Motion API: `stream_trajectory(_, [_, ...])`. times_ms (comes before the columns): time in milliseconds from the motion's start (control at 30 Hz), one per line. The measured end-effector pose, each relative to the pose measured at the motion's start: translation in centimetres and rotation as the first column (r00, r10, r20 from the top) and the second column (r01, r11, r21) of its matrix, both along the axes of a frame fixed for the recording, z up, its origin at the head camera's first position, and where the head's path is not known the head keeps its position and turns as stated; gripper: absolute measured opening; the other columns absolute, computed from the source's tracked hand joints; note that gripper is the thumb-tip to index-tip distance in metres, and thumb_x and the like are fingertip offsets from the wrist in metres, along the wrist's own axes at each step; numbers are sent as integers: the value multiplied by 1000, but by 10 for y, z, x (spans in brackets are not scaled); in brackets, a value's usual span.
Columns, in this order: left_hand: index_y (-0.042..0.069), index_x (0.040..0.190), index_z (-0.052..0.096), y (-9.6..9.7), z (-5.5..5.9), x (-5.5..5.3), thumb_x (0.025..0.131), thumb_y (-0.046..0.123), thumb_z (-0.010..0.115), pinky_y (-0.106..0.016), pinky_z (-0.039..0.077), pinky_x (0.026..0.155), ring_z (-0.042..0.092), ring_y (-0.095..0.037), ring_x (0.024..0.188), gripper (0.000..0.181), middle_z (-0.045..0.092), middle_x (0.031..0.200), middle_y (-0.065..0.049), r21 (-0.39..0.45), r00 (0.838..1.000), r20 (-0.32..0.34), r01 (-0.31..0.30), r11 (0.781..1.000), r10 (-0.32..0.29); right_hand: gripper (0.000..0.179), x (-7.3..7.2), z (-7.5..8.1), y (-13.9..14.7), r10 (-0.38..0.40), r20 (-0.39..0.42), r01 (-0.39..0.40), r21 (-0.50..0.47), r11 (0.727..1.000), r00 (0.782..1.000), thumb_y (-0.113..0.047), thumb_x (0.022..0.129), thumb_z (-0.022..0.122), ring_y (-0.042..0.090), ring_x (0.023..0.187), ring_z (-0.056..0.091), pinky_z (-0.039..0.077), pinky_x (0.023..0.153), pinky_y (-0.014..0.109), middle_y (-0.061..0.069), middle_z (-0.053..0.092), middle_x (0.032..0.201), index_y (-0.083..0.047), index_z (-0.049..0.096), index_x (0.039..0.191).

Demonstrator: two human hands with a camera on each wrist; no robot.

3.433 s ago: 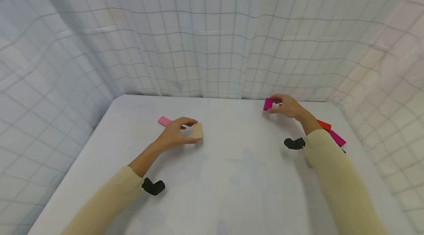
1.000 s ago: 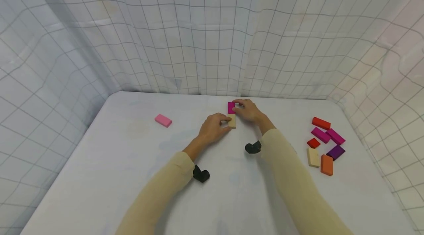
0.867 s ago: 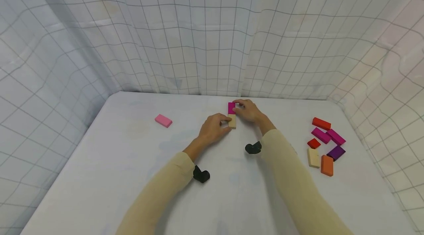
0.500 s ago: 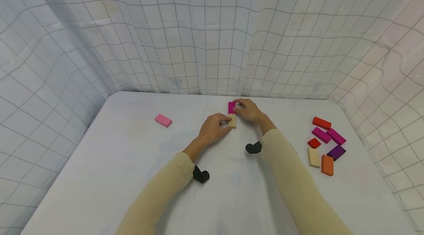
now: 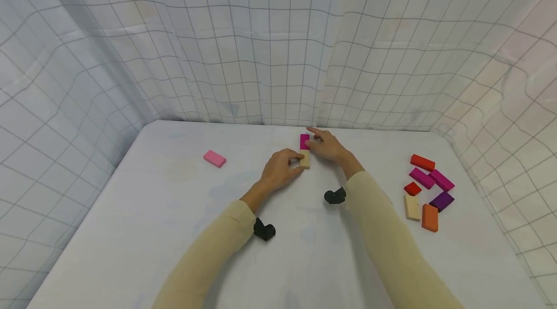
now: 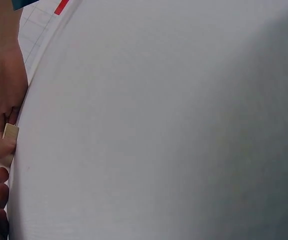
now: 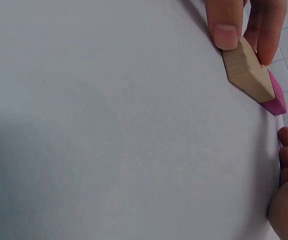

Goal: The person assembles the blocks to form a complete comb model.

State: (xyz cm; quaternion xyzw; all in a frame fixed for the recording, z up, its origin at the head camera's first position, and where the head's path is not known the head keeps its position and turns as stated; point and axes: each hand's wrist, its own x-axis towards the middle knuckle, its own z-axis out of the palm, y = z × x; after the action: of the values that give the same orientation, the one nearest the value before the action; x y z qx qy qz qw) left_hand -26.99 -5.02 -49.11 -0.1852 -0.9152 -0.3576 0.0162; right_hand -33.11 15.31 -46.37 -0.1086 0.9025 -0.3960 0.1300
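Near twelve o'clock on the table (image 5: 130, 231), the left hand (image 5: 277, 171) pinches a tan block (image 5: 305, 161), with a magenta block (image 5: 303, 140) touching it at its twelve o'clock end. At the magenta block's three o'clock, the right hand (image 5: 326, 146) has thumb and forefinger spread apart; I can't tell whether the thumb touches. Both look like light, stiff, sturdy wood, best taken by opposite edges.

Ten blocks (image 5: 305, 160), two hands (image 5: 278, 171); two sleeves (image 5: 378, 222), one table (image 5: 130, 227)
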Motion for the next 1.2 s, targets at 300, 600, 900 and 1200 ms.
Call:
stream_trajectory(300, [7,131,70,-17,4,4,90,17,83,-36,54,88,63,-21,100,45,69,124,-8,48,1000,28,11,999,-13,51,7,-9,19,-10,-16,7,-221,975,1000,-25,102,69,24,104,50,45,82,34,11,60,125,-12,57,149])
stream_trajectory(600, [7,130,70,-76,18,23,91,20,82,-42,52,91,62,-25,104,43,68,125,-9,51,997,-26,-73,996,74,55,12,-13,19,76,-47,-81,-99,992,996,-29,93,80,28,115,51,43,101,43,11,60,126,-13,64,143])
stream_trajectory(900, [-4,131,66,-167,37,29,88,16,83,-56,48,95,58,-41,113,50,61,129,-23,136,955,-156,-233,963,253,56,12,-9,12,82,-65,-83,-21,996,995,-30,91,81,30,124,52,38,111,48,13,61,133,-11,65,142])
stream_trajectory(1200, [-10,150,40,-214,25,30,86,33,85,-63,36,110,43,-48,131,89,44,142,-34,-47,951,71,-298,953,301,55,11,-7,9,89,-56,-89,0,996,994,-31,93,79,30,124,52,37,112,48,13,61,134,-13,64,143])
